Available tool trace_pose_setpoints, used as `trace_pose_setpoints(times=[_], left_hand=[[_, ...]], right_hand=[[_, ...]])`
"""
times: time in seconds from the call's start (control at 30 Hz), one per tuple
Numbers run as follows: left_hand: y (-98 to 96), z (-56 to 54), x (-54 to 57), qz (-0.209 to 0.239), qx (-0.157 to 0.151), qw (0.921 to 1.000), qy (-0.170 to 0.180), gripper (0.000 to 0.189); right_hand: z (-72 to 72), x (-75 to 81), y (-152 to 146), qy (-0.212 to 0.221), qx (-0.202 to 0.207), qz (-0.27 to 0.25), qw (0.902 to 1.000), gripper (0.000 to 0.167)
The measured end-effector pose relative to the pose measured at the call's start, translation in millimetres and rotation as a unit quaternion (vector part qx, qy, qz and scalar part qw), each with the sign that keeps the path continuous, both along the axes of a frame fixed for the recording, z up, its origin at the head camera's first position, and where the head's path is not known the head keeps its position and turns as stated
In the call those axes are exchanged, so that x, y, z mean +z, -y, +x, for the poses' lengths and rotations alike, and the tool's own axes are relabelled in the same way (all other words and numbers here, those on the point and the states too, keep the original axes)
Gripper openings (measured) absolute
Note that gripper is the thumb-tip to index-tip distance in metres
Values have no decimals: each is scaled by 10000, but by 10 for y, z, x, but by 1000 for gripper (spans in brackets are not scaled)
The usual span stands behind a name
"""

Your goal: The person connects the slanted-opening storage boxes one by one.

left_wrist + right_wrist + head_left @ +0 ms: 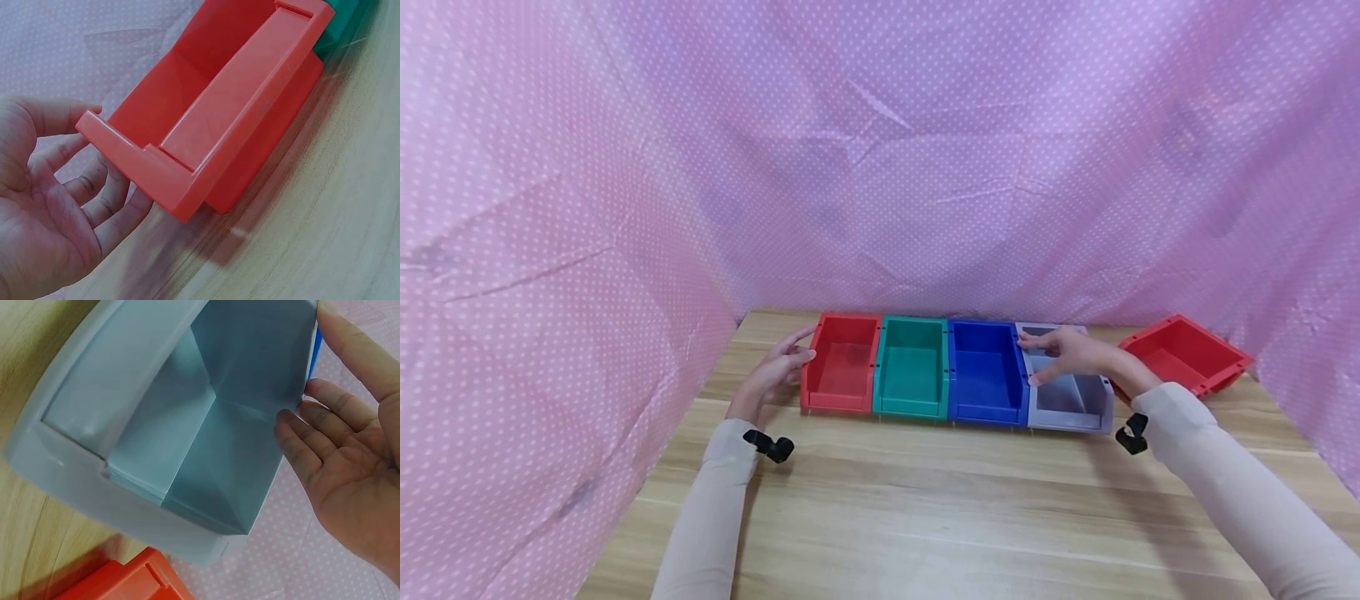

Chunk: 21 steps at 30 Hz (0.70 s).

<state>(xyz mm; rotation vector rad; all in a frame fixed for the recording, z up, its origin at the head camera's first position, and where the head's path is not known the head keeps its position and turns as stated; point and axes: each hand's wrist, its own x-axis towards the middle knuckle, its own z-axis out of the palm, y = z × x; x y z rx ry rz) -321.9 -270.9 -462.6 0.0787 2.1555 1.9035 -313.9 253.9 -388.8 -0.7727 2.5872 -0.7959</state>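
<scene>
Four-sided plastic bins stand side by side in a row: a red bin [842,371], a green bin [912,373], a blue bin [985,377] and a grey bin [1070,419]. My left hand [780,367] touches the red bin's outer left side. In the left wrist view its thumb is at the rim and the relaxed fingers lie along the outside wall. My right hand [1070,352] reaches over the grey bin, its thumb and fingertips at the wall beside the blue bin. The right wrist view shows loosely extended fingers [312,440] against that wall.
Another red bin [1183,358] sits at an angle on the right, behind my right forearm. The wooden table [925,508] carries all the bins. A pink dotted cloth [880,208] hangs behind the row and along both sides. Black clips are on both cuffs.
</scene>
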Motion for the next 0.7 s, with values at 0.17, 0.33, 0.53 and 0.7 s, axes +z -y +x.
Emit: trace_pose_setpoints(times=[0.17, 0.33, 0.53, 0.7], left_hand=[[-11, 14, 7, -79, 77, 9999, -7, 61], [-27, 28, 36, -27, 101, 9999, 50, 61], [-19, 19, 42, -18, 135, 9999, 72, 61], [-20, 12, 58, -130, 205, 9997, 98, 61]], right_hand=[[22, 1, 3, -15, -59, 30, 10000, 81], [21, -22, -13, -21, -98, 50, 9999, 82], [17, -18, -12, -68, -62, 17, 10000, 81], [31, 17, 6, 25, -169, 77, 9998, 82]])
